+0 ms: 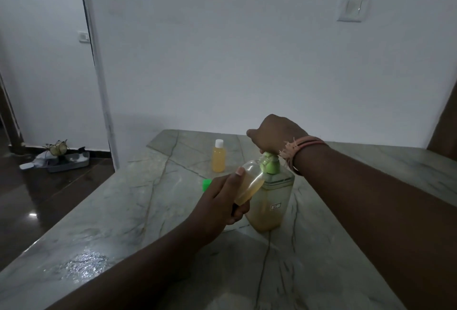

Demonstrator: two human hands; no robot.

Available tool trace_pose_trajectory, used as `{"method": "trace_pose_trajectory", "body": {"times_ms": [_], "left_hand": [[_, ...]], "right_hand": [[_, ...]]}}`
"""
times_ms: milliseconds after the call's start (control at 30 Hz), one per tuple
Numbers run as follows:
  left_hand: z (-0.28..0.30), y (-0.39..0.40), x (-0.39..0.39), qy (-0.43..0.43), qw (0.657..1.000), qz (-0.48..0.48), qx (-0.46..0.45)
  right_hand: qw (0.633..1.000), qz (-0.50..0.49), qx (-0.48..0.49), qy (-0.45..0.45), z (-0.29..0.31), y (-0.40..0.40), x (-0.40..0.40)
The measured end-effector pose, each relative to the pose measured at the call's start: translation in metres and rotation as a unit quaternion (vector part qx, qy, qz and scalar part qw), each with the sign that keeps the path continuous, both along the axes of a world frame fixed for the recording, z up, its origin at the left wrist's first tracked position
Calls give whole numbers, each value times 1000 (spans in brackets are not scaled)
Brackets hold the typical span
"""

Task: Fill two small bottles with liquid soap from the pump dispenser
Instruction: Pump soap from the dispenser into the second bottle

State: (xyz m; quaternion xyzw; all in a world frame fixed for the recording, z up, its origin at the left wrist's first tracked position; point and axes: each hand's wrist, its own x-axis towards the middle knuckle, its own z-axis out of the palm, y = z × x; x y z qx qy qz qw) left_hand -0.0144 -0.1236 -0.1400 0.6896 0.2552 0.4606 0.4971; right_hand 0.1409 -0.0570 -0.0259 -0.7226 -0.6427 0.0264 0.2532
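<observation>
While your right hand (274, 134) is resting closed over the green pump head (270, 162) of the pump dispenser (270, 200), your left hand (222, 200) is grasping a small open bottle (249, 183) and is tilting it so that its mouth is sitting right at the green nozzle. This bottle is holding yellowish soap only in its lower part, and your thumb is lying along its side. The dispenser is standing upright on the marble tabletop (148, 210), and it is filled with the same yellowish liquid up to about two thirds of its clear body. Behind the dispenser and a little to the left, the second small bottle (218, 156) is standing upright on the tabletop with a white cap on, and it is looking almost full. A loose green cap (207, 184) is lying on the tabletop just beside your left hand, partly hidden by it. You are wearing pink thread bands (303, 146) on your right wrist. Far left on the dark floor, a grey tray (69, 161) with some small objects is sitting near the wall; I cannot tell what these objects are.
</observation>
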Motion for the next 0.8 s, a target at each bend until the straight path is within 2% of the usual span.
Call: {"method": "trace_pose_trajectory", "body": {"times_ms": [133, 300, 433, 600, 800], "left_hand": [[-2, 2, 0, 0, 1000, 4, 2], [-3, 1, 0, 3, 1000, 4, 2], [-1, 0, 0, 1, 1000, 0, -6], [-2, 5, 0, 2, 1000, -10, 4], [-3, 1, -2, -3, 1000, -12, 8]], "right_hand": [[999, -11, 20, 40, -7, 1, 2], [1000, -21, 13, -3, -5, -3, -2], [1000, 0, -28, 3, 4, -1, -1], [999, -25, 2, 19, -5, 4, -1], [999, 1, -33, 36, -4, 1, 1]]}}
